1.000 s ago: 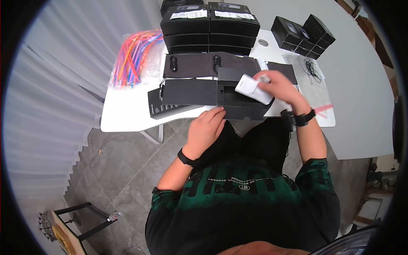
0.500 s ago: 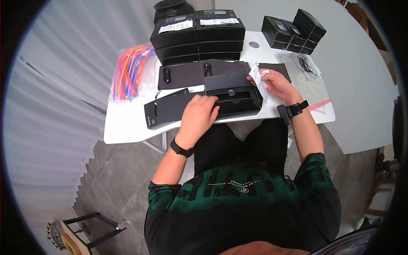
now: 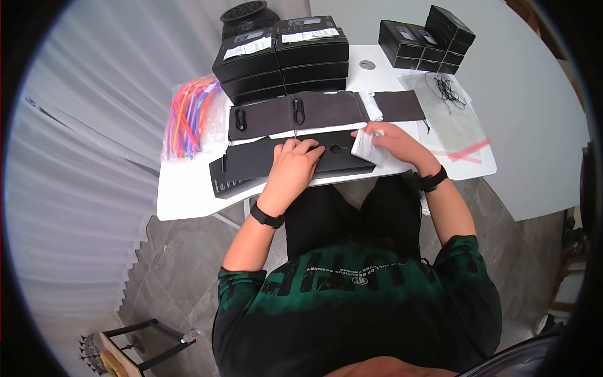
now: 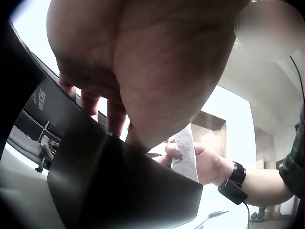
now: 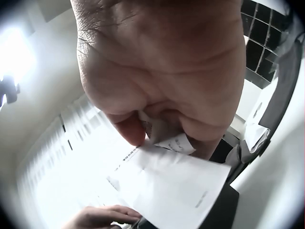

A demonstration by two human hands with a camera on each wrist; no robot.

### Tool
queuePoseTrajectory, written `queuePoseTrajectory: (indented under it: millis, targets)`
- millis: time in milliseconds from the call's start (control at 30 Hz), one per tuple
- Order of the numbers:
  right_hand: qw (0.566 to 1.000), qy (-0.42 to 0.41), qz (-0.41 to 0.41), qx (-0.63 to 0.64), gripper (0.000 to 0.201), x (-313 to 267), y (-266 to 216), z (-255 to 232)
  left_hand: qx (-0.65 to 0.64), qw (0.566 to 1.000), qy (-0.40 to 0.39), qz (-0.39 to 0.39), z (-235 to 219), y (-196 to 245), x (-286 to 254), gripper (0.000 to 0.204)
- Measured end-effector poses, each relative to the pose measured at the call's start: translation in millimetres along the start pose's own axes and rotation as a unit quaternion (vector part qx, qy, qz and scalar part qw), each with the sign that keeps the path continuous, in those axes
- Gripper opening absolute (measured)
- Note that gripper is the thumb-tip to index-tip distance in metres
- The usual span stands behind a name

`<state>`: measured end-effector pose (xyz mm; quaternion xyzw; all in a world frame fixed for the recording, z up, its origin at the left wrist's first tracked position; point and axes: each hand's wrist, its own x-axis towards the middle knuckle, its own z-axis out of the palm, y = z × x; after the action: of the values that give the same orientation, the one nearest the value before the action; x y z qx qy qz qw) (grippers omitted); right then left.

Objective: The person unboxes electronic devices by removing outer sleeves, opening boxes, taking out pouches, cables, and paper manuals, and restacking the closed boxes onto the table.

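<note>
My left hand (image 3: 294,166) rests on a long black box (image 3: 345,163) near the table's front edge, fingers laid over its top. A round notch shows in the box's black flap. In the left wrist view, the fingers (image 4: 116,117) reach over the box's edge (image 4: 128,186). My right hand (image 3: 399,143) pinches a white folded sheet (image 3: 364,149) over the box's right end. Small print marks the sheet (image 5: 167,186) in the right wrist view, and a smaller crumpled white piece (image 5: 175,143) is tucked between thumb and fingers.
Dark grey pouches (image 3: 330,108) lie behind the box, with coiled black cables (image 3: 298,111) and a white strip (image 3: 372,105). Black boxes (image 3: 314,56) are stacked farther back, others (image 3: 421,47) at back right. Colourful strips (image 3: 191,119) lie left; a clear bag (image 3: 440,113) right.
The box stood open with its inside showing; its flap now covers the opening under the left fingers. My right hand has brought the folded sheet down from the pouches to the box's right end.
</note>
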<state>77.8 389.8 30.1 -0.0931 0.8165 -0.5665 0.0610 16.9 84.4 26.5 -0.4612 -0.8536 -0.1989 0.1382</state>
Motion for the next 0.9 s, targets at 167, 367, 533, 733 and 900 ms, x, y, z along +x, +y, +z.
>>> queuePoseTrajectory:
  millis: [167,367,533,733,900]
  targets:
    - [0.978,0.018,-0.099,-0.184,0.010,-12,-18,23,-0.008,0.996,0.083,-0.031,-6,10,-38,0.012]
    - [0.955,0.073,-0.180,-0.225,0.012,-19,-11,34,-0.255,0.895,0.127,-0.342,15,14,-103,0.032]
    - [0.943,0.062,-0.219,-0.241,0.011,-23,-8,35,-0.493,0.784,0.223,-0.303,21,22,-95,0.043]
    - [0.897,0.071,-0.289,-0.326,0.016,-26,-1,43,-0.194,0.942,0.233,-0.143,6,23,-53,0.050]
    - [0.901,0.067,-0.276,-0.329,0.013,-33,7,42,-0.093,0.985,0.142,-0.036,4,20,-24,0.036]
